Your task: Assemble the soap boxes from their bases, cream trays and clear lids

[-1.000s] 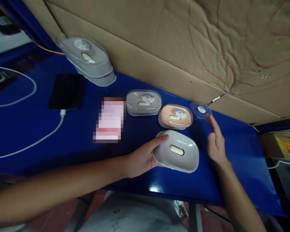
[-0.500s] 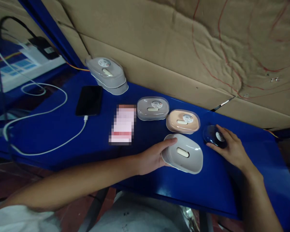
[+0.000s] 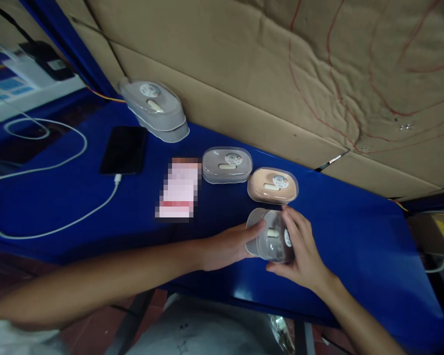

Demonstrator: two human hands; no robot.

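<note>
Our left hand grips the grey dish at its left edge while our right hand holds the clear lid on it.

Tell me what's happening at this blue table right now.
A person has both hands on a grey soap box near the front edge of the blue table. The left hand grips its left end while the right hand sets a clear lid over it. Behind sit a peach soap box and another grey lidded box, both closed; a phone lies charging farther left.
</note>
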